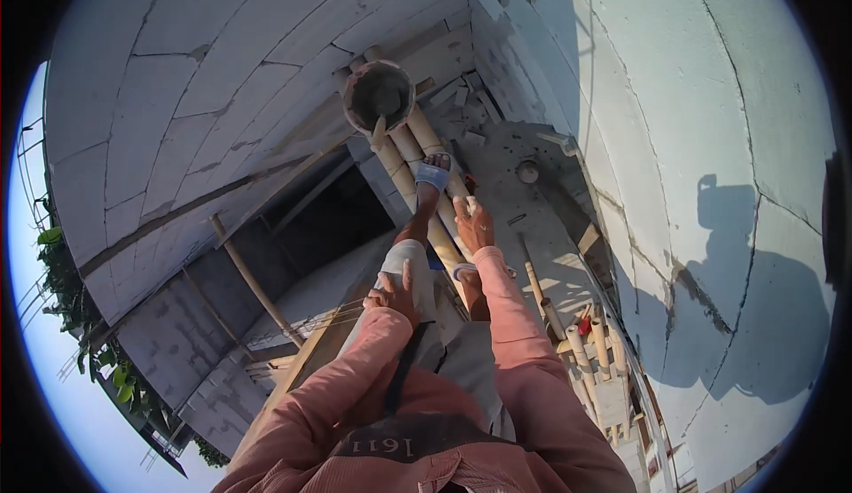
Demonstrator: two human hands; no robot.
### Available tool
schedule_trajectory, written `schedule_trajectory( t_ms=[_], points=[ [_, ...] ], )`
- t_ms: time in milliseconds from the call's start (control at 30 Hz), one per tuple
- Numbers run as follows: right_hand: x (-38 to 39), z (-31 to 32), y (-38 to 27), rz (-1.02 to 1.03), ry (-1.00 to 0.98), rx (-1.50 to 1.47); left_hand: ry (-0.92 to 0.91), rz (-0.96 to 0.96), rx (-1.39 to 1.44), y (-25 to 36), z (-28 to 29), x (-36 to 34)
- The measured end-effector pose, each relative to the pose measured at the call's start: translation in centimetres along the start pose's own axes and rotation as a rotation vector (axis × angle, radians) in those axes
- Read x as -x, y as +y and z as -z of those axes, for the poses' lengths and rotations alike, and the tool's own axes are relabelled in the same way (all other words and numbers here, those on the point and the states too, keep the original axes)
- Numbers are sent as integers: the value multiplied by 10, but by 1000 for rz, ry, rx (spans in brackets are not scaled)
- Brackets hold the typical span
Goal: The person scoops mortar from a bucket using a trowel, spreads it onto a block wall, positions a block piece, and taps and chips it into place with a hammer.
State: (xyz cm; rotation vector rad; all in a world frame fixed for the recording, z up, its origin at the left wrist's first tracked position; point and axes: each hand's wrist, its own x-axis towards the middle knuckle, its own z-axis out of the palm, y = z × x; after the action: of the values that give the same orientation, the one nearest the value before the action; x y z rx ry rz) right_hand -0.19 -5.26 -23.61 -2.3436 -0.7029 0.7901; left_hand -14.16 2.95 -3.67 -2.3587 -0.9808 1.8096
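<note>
My left hand (393, 296) lies on my left leg near the knee, fingers apart, on the light grey trouser cloth (406, 260). My right hand (476, 227) is farther forward, above the bamboo poles (441, 243). Its fingers are curled, with something small and pale at their tips that I cannot make out. My left foot, in a blue sandal (432, 176), stands on the poles. Beyond it, at the far end of the poles, sits a round bucket (379, 95) with grey mortar inside. A pale wooden handle (379, 131) sticks out over its near rim.
A grey block wall (240, 58) rises at the left, a pale block wall (701, 76) at the right. Below the poles lie a dusty floor (506, 160) with rubble, a small round pot (527, 171) and a dark opening (333, 218). More bamboo (581, 364) stands lower right.
</note>
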Motion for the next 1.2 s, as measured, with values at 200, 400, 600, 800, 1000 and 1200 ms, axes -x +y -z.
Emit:
schedule_trajectory(
  t_ms=[200,400,600,800,1000,1200],
  points=[
    [-190,-149,-73,158,-55,196,262,-69,253,-17,-4,-6],
    [-282,-214,-93,-449,85,-681,108,-73,339,-20,12,-19],
    [-301,-126,-91,-814,-410,-1082,139,-56,477,-27,16,-20],
    [-303,-55,-55,-81,-207,271,98,-81,437,-19,12,-25],
    [-345,-37,-89,557,-41,911,94,-66,455,-17,15,-27],
    [-360,-60,-87,644,-253,616,100,-71,444,-20,20,-31]
  ],
)
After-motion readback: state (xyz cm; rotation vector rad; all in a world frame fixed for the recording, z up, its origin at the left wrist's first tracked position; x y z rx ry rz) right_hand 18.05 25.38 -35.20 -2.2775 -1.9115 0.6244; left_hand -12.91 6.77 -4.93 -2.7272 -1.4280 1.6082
